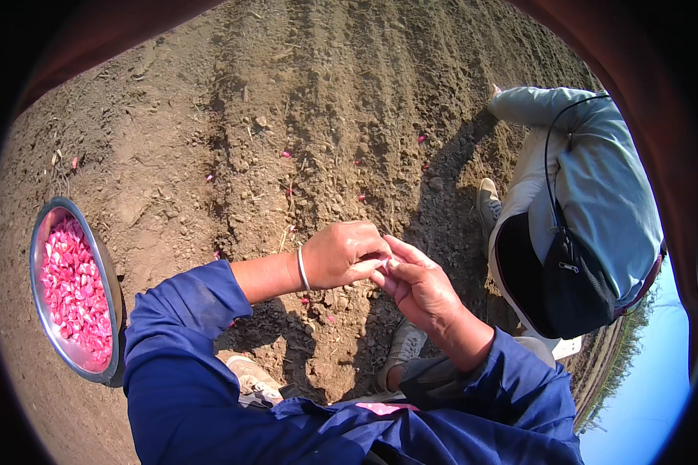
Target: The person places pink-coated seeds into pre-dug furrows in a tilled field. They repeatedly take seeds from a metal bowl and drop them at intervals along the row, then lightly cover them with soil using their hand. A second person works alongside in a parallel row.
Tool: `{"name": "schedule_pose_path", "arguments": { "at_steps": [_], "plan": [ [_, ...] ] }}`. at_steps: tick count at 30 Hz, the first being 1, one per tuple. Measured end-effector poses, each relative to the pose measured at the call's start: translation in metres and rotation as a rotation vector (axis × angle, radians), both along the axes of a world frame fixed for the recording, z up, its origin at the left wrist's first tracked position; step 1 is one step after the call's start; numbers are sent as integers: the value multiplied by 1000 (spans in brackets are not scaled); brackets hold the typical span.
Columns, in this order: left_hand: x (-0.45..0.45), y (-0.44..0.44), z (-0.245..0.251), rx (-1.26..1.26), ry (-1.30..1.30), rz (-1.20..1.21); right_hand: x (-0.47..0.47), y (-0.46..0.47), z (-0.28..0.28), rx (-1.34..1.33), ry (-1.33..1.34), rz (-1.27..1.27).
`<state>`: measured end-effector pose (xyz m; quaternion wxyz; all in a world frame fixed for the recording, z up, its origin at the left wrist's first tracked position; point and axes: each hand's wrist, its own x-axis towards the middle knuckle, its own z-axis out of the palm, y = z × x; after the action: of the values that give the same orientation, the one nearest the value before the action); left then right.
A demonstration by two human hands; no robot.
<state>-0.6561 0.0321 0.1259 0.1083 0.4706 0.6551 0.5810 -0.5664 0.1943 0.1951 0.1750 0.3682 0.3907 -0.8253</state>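
Both my hands meet in front of my body, above the tilled soil. My left hand (346, 256), with a white bangle at its wrist, pinches with thumb and fingers at a small pale-pink clove (385, 264). From the other side, the thumb and fingers of my right hand (421, 285) grip the same clove, which is mostly covered by fingertips. On the ground to the left, a metal basin (107, 273) holds many pink and white cloves (75, 290) that look like garlic. Several pink cloves (286, 154) lie scattered along the furrows (337, 116) ahead.
A co-worker (605, 168) in a light-blue top bends low close on my right, one hand at the soil. A black bag (576, 285) hangs at their side. My shoes (407, 346) stand on the loose earth. Clods and dry stalks (285, 235) dot the ground.
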Motion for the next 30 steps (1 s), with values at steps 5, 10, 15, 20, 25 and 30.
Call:
{"name": "schedule_pose_path", "arguments": {
  "at_steps": [5,10,15,20,25,30],
  "plan": [
    [2,-5,-3,-78,-306,22,-3,-3,3,96,-31,73],
    [10,-1,-9,34,-925,-7,-2,-5,2,329,-10,197],
    [20,-1,-14,20,-1304,-63,1,-6,-2,456,-36,131],
    [32,3,-16,34,-1342,-10,4,-7,-7,448,-35,106],
    [36,13,-20,167,-1543,-44,1,-3,-10,514,34,106],
    [45,20,-17,338,-1548,-41,-1,-2,-11,811,214,194]
  ]
}}
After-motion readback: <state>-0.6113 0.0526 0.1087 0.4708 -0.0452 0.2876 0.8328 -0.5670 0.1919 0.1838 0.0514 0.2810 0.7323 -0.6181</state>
